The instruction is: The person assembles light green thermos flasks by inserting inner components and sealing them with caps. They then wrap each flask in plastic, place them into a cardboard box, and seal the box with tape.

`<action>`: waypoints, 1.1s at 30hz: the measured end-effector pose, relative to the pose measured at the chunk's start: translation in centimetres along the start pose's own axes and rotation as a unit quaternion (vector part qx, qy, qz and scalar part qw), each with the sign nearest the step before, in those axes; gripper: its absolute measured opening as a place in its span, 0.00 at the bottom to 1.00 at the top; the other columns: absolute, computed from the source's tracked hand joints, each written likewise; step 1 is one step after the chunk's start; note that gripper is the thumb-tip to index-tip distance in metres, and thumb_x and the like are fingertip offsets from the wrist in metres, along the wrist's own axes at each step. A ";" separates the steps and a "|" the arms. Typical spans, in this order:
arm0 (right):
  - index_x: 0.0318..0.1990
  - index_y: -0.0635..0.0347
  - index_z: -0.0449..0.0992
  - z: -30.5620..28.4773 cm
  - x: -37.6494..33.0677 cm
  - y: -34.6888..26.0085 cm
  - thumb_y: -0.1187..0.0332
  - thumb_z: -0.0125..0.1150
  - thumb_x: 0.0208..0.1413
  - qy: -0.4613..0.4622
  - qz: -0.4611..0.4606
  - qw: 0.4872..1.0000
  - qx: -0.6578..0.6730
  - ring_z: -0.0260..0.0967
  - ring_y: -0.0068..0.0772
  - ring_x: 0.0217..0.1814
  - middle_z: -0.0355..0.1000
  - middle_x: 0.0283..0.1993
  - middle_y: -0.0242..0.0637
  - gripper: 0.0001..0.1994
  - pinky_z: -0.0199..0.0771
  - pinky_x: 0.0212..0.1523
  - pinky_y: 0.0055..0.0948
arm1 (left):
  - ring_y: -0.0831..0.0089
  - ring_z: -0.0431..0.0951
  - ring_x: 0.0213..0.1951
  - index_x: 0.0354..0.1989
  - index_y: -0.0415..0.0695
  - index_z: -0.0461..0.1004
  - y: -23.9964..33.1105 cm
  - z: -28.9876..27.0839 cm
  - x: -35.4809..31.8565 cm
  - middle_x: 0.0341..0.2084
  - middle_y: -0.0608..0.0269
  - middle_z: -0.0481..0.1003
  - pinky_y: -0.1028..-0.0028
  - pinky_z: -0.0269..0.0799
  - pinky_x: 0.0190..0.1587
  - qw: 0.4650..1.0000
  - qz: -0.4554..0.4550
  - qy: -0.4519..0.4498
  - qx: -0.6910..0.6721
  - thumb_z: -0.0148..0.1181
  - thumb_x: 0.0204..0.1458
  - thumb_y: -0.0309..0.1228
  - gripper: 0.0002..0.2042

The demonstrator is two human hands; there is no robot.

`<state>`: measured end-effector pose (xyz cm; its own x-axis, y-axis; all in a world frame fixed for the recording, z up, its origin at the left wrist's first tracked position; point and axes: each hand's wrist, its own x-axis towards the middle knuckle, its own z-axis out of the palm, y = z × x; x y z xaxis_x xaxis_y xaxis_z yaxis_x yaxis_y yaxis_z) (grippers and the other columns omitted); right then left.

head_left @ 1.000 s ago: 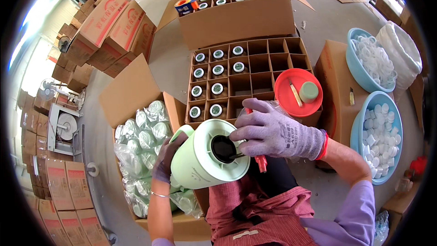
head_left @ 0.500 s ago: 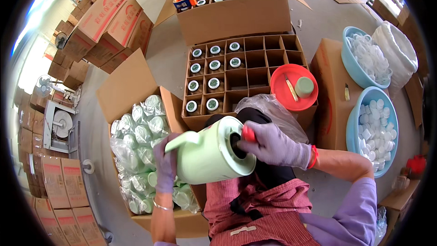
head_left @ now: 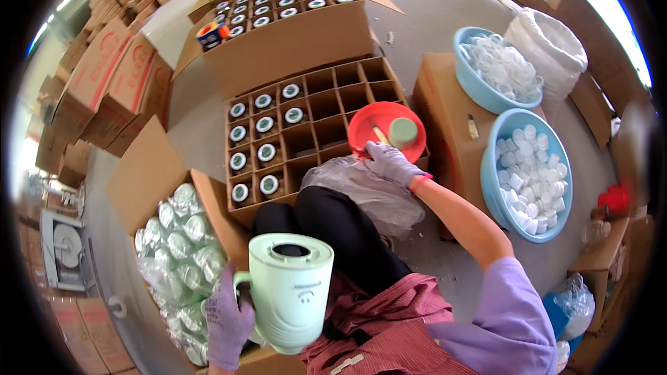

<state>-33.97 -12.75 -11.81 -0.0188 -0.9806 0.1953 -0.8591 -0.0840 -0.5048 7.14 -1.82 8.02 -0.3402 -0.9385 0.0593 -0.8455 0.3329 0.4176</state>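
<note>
My left hand (head_left: 228,319) grips the handle of a pale green plastic jug (head_left: 290,298), held upright above my lap. Its round top opening looks dark inside, and a small smiling face is printed on its side. Over the near rim of a red round tray (head_left: 358,125) reaches my gloved right hand (head_left: 391,163), its fingers drawn together beside a slim light-coloured tool (head_left: 380,135). Whatever those fingers hold is partly hidden. A green round cap (head_left: 403,132) lies in the tray, to the right of the tool.
The divided carton (head_left: 243,217) ahead holds several white-topped bottles, with a clear plastic bag (head_left: 361,198) at its near side. At left stands a box of wrapped green parts (head_left: 182,246). Blue basins of white caps (head_left: 531,180) and white rings (head_left: 497,62) are at right.
My right hand has left the jug's opening, where it held something red, and moved to the tray. The jug has tipped upright and come lower. The view has shifted rightward.
</note>
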 end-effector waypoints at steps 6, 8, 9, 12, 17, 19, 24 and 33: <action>0.35 0.60 0.72 4.1 0.6 4.4 0.65 0.55 0.53 -0.049 0.093 0.985 -0.138 0.77 0.51 0.33 0.76 0.31 0.49 0.08 0.77 0.33 0.47 | 0.56 0.79 0.40 0.55 0.37 0.69 3.4 -0.5 1.8 0.39 0.47 0.78 0.63 0.74 0.45 0.892 -0.158 -0.352 -0.235 0.57 0.43 0.27 0.26; 0.35 0.59 0.73 -0.3 -1.2 3.0 0.64 0.57 0.53 0.014 0.064 0.992 -0.109 0.76 0.50 0.36 0.75 0.30 0.47 0.09 0.77 0.35 0.45 | 0.57 0.77 0.51 0.63 0.43 0.64 -1.2 1.3 0.7 0.51 0.47 0.75 0.64 0.70 0.55 0.899 -0.074 -0.361 -0.236 0.62 0.51 0.42 0.32; 0.35 0.59 0.73 -3.6 -2.5 1.8 0.63 0.58 0.53 0.077 0.039 0.992 -0.088 0.75 0.50 0.37 0.74 0.30 0.46 0.08 0.76 0.36 0.43 | 0.58 0.75 0.54 0.64 0.45 0.65 -2.0 1.1 0.1 0.55 0.47 0.72 0.64 0.67 0.58 0.897 -0.142 -0.346 -0.237 0.63 0.50 0.43 0.32; 0.36 0.57 0.73 -13.8 -6.5 2.3 0.64 0.60 0.53 0.167 0.127 0.963 -0.171 0.74 0.50 0.37 0.73 0.33 0.45 0.08 0.75 0.38 0.43 | 0.60 0.76 0.53 0.61 0.43 0.66 -3.0 2.3 -1.1 0.53 0.48 0.73 0.64 0.68 0.58 0.895 -0.206 -0.283 -0.278 0.59 0.52 0.41 0.28; 0.49 0.54 0.75 -20.4 -19.1 14.0 0.64 0.58 0.51 0.001 0.405 0.836 -0.371 0.74 0.48 0.46 0.75 0.42 0.45 0.17 0.74 0.47 0.45 | 0.62 0.77 0.51 0.57 0.40 0.68 -4.9 7.4 -3.4 0.50 0.50 0.75 0.64 0.71 0.57 0.815 -0.257 -0.066 -0.516 0.53 0.56 0.38 0.22; 0.53 0.52 0.74 -19.1 -21.8 16.2 0.72 0.48 0.55 -0.053 0.414 0.850 -0.321 0.71 0.47 0.54 0.73 0.49 0.47 0.18 0.72 0.53 0.42 | 0.63 0.77 0.50 0.55 0.39 0.68 -6.4 9.1 -4.3 0.49 0.50 0.76 0.64 0.72 0.56 0.740 -0.246 0.039 -0.624 0.51 0.58 0.37 0.20; 0.55 0.60 0.70 -19.9 -20.4 12.1 0.75 0.68 0.43 0.104 0.342 0.887 -0.291 0.71 0.54 0.48 0.71 0.49 0.50 0.27 0.72 0.53 0.43 | 0.65 0.78 0.49 0.51 0.35 0.70 -6.4 11.7 -4.2 0.46 0.52 0.77 0.64 0.75 0.55 0.559 -0.172 0.104 -0.804 0.44 0.62 0.35 0.17; 0.56 0.55 0.74 -12.2 -9.6 -20.5 0.61 0.70 0.46 0.146 -0.206 0.953 0.166 0.67 0.43 0.44 0.69 0.42 0.38 0.27 0.67 0.50 0.41 | 0.70 0.77 0.39 0.51 0.36 0.69 0.6 10.9 -3.6 0.40 0.59 0.77 0.65 0.77 0.47 0.420 -0.188 0.109 -0.881 0.49 0.56 0.24 0.15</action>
<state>-22.42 0.56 6.96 0.1006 -0.7652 0.6360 -0.6158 -0.5499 -0.5642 3.35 2.77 -1.81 -0.1112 -0.9442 -0.3099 0.8605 -0.2475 0.4453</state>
